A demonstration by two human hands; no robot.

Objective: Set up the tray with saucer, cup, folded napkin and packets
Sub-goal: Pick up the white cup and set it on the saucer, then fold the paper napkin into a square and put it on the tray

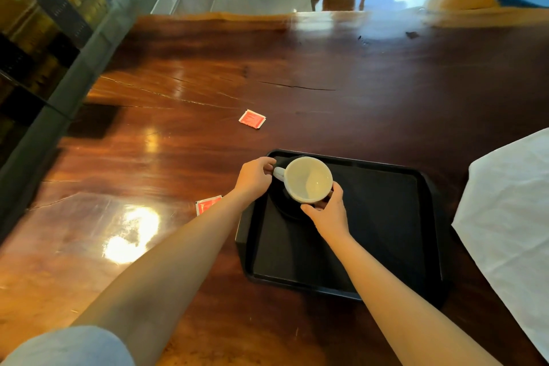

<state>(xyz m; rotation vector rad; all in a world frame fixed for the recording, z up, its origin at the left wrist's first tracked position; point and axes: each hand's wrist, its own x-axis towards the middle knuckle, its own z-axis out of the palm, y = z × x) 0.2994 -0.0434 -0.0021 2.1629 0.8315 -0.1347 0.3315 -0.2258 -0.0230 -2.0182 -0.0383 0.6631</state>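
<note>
A black tray (pixel 386 217) lies on the glossy wooden desk (pixel 208 68), toward its near right part, with one short side facing the person. In the tray's far left corner sits a dark saucer (pixel 285 209), and a white cup (pixel 309 180) stands upright over it, empty, its handle turned toward the desk's left edge. Whether the cup's foot fully rests on the saucer cannot be told from above. The left hand (pixel 255 178) reaches in over the tray's left rim, its fingers curled at the handle and pinching it. The right hand (pixel 328 212) comes from the near side, with thumb and fingers bent round the cup's near right wall, so both hands have hold of the cup. One red packet (pixel 252 119) lies flat on the bare wood beyond the tray's far left corner, well apart from it. A second red packet (pixel 206 204) lies just off the tray's left rim, partly hidden under the left forearm. A white napkin (pixel 511 217) is spread open, creased and not folded, along the desk's right edge, beside the tray and not touching it.
</note>
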